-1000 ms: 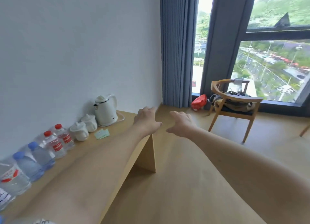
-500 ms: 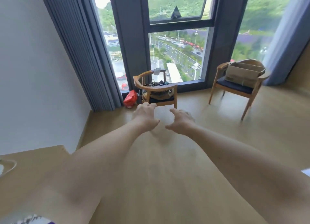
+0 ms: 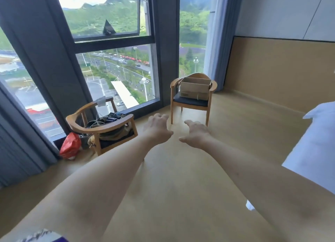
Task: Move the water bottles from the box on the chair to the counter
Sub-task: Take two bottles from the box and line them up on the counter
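I count two wooden chairs [image 3: 101, 127] [image 3: 193, 98], one cardboard box [image 3: 195, 88] at center right, one red bag [image 3: 70, 145] at lower left, and my two hands [image 3: 157, 129] [image 3: 196, 133].

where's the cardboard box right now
In the head view the cardboard box sits on the dark seat of the far wooden chair, right of centre, beside the window and the blue curtain.

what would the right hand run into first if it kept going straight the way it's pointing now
Probably the chair that holds the cardboard box. The right hand, open and empty, points toward it over bare floor; depth is hard to judge from this single view.
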Tool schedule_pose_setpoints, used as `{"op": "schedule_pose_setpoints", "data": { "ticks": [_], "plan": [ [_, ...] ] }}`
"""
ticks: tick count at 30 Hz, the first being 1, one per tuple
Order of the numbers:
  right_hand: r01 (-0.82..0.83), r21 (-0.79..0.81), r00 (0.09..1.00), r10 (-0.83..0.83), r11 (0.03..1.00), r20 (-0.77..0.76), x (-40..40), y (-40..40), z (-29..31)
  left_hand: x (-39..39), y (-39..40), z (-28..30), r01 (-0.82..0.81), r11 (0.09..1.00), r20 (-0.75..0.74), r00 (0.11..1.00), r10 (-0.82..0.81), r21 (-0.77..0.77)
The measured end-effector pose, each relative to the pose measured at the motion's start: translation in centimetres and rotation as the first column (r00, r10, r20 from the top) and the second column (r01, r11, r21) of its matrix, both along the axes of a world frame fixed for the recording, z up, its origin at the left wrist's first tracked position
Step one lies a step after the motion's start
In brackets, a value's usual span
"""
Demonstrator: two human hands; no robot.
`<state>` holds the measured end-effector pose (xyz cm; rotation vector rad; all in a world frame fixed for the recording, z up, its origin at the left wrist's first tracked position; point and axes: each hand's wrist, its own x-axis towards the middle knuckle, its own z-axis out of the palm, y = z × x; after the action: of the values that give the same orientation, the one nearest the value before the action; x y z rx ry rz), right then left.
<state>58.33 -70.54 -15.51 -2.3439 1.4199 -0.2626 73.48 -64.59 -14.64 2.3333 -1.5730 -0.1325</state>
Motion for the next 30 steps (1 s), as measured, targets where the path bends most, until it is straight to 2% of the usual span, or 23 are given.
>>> {"op": "schedule_pose_setpoints", "data": {
  "ticks": [5, 10, 18, 23, 27, 30],
  "plan": [
    [0.111, 0.013, 0.994, -0.111, 0.994, 0.003, 2.4, -6.6, 0.4, 3.4, -9.1, -0.1, 0.098, 0.995, -0.035, 0.994, -0.099, -0.03],
    [0.188, 0.035, 0.982, -0.187, 0.981, -0.031, 3.7, -13.4, -1.1, 5.0, -17.2, -2.6, 0.207, 0.978, -0.019, 0.978, -0.207, 0.014],
    [0.205, 0.093, 0.979, -0.205, 0.974, -0.018, 6.3, -28.9, -5.2, 7.6, -32.3, -6.1, 0.22, 0.974, 0.004, 0.975, -0.221, 0.05],
    [0.2, 0.109, 0.98, -0.2, 0.974, -0.013, 7.1, -41.6, -4.4, 9.0, -44.0, -4.1, 0.198, 0.978, 0.065, 0.977, -0.202, 0.063],
    [0.177, 0.099, 0.984, -0.178, 0.979, -0.009, 8.0, -50.6, -2.9, 9.7, -52.8, -1.7, 0.185, 0.982, 0.047, 0.981, -0.186, 0.03],
    [0.168, 0.107, 0.986, -0.168, 0.98, -0.008, 8.9, -56.0, -3.0, 10.0, -57.9, -2.2, 0.176, 0.983, 0.034, 0.983, -0.178, 0.058]
  ]
}}
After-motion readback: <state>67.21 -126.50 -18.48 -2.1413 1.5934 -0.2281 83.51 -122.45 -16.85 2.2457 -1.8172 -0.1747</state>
